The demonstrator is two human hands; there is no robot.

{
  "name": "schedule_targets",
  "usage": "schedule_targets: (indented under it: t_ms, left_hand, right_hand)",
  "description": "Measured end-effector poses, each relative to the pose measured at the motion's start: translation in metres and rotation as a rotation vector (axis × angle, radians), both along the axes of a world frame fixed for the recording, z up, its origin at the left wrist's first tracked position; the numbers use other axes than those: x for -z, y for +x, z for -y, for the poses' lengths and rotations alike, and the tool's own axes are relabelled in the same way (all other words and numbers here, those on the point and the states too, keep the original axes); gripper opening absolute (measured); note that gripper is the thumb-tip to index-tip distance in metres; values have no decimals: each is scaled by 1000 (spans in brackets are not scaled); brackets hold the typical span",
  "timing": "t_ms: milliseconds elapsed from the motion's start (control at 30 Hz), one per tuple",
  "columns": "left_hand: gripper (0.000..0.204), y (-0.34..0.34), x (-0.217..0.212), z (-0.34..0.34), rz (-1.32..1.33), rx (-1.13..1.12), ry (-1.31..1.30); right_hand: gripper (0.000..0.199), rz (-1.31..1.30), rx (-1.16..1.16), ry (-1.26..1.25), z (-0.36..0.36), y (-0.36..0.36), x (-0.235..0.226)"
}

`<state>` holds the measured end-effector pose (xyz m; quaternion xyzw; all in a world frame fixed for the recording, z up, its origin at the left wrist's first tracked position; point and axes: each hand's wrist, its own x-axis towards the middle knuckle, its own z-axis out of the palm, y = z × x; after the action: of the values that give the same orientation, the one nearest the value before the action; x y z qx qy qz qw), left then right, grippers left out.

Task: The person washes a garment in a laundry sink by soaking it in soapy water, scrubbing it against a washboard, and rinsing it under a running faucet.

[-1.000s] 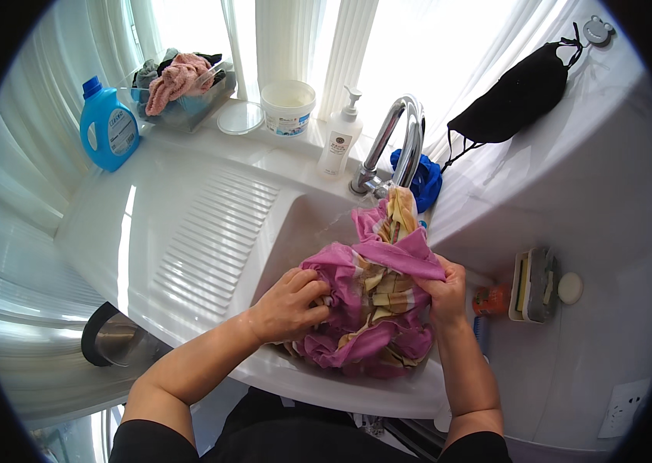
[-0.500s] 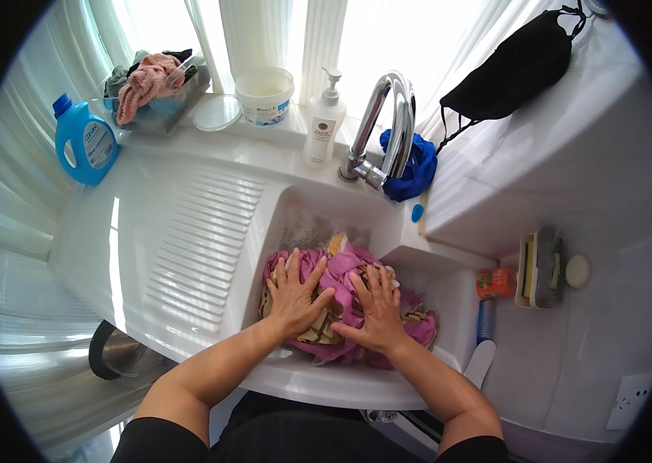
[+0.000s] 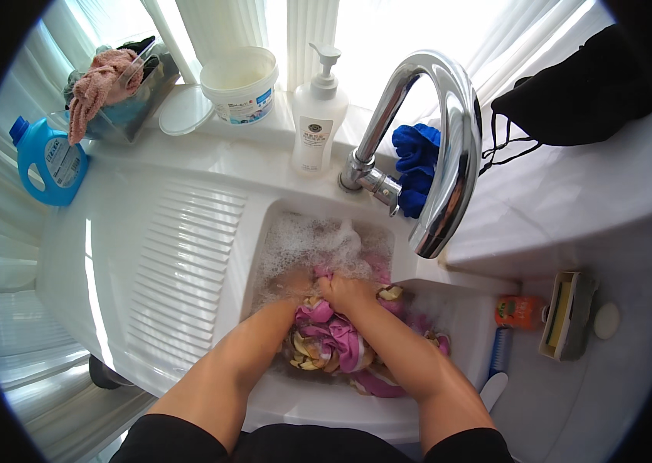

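A pink cloth with a cream and brown pattern [image 3: 343, 342] lies bunched and wet in the white sink basin [image 3: 252, 266], partly under sudsy water. My right hand [image 3: 347, 295] is closed on a fold of it near the middle of the basin, its fingers curled and the knuckles up. Just left of it, my left hand [image 3: 293, 282] is sunk in the foam among the cloth, so its fingers are hidden. White suds [image 3: 310, 239] cover the water beyond both hands.
A chrome faucet [image 3: 461, 154] arches over the basin's far right, with a blue cloth [image 3: 416, 166] behind it. Along the back stand a pump bottle [image 3: 318, 116], a white tub [image 3: 239, 89] and a blue detergent jug [image 3: 50, 166]. Washboard ridges [image 3: 185, 266] lie left; a soap holder [image 3: 569, 315] sits right.
Both hands went from lying spread on the cloth to pushed down into the water, farther in. The right has closed on the cloth. Foam now spreads higher and the view has moved closer.
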<state>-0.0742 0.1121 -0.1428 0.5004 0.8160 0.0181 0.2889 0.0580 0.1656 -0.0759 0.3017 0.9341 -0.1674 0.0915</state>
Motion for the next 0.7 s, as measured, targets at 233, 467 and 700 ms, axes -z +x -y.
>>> schedule_targets:
  t_ms: [233, 467, 700]
  left_hand:
    - [25, -34, 5, -25, 133, -38, -25]
    - [28, -1, -82, 7, -10, -102, 542]
    - [32, 26, -210, 70, 46, 437, 988]
  right_hand:
    - [38, 91, 296, -493, -70, -49, 18]
    - [63, -686, 521, -323, 12, 41, -47]
    - [82, -879, 544, -621, 55, 136, -99]
